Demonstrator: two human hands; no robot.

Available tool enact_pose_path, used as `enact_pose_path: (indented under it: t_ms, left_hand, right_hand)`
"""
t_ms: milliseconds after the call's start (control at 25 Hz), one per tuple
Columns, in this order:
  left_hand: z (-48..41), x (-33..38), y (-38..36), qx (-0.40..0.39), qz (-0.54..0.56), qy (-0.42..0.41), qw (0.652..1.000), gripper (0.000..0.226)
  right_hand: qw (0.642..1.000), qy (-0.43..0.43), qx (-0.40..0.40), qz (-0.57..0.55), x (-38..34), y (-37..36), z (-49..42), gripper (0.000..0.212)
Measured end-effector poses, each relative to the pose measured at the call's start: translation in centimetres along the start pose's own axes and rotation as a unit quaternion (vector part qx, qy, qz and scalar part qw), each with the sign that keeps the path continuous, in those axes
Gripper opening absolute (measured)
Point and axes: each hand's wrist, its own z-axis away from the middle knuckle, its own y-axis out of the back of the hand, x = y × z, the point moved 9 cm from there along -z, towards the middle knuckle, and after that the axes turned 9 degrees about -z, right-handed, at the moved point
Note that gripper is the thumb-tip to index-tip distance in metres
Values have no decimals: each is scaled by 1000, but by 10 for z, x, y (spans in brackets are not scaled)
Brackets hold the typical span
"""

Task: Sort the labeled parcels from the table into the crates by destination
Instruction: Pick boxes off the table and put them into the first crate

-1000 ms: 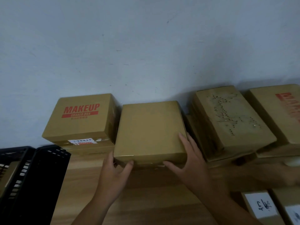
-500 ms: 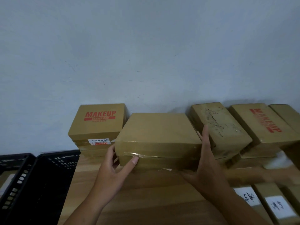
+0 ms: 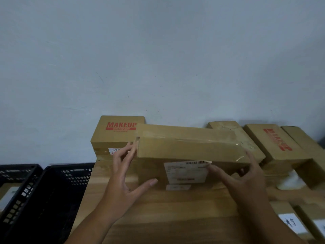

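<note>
The parcel [image 3: 190, 150], a flat brown cardboard box sealed with clear tape, stood tilted on edge near the middle of the table [image 3: 175, 217]. Its broad face was turned toward the person, showing a white shipping label [image 3: 186, 172] with barcodes and a smaller sticker [image 3: 178, 187] below it. Whether its lower edge touched the wood could not be told. The left hand [image 3: 123, 182] was spread wide, with straight fingers pressed against the box's left end and the thumb laid on the lower part of the labelled face. The right hand [image 3: 246, 180] held the right end, with its thumb stretched across the face to the label's corner and its fingers wrapped round the end, partly hidden. Behind the parcel, along the table's far edge against the pale wall [image 3: 158, 59], stood a box printed MAKEUP [image 3: 114, 136] toward the left. To the right of the parcel were a perforated box [image 3: 246, 140], a second red-lettered box [image 3: 276, 143] and a plain box [image 3: 302, 141], all lying aslant. Something white [image 3: 290, 180] lay beneath those boxes near the right edge. At the near right corner were small parcels bearing handwritten labels [image 3: 292, 224], too blurred to read. Just off the table's left edge stood a black crate [image 3: 58, 191], with another crate [image 3: 15, 175] beyond it that had something pale inside.
</note>
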Motion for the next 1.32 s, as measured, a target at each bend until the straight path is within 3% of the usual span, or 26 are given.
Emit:
enact_pose_path:
  t_ms: [240, 320, 480, 800, 960, 1320]
  left_hand:
    - [23, -3, 0, -16, 108, 72, 991, 95]
    - [31, -3, 5, 14, 122, 93, 988, 90]
    - [53, -4, 7, 67, 169, 173, 968, 75]
    - [121, 2, -3, 123, 139, 292, 938, 44]
    - [182, 8, -1, 156, 100, 332, 925, 46]
    - [313, 16, 75, 356, 87, 427, 826, 44]
  right_hand:
    - [997, -29, -8, -77, 8, -4, 17, 49]
    - [994, -26, -48, -95, 10, -14, 21, 54]
    - [989, -25, -119, -89, 31, -20, 38, 88]
    - [959, -179, -163, -145, 80, -21, 48, 58]
    - [935, -225, -222, -160, 93, -46, 51, 52]
    - [859, -235, -412, -195, 54, -166, 125, 36]
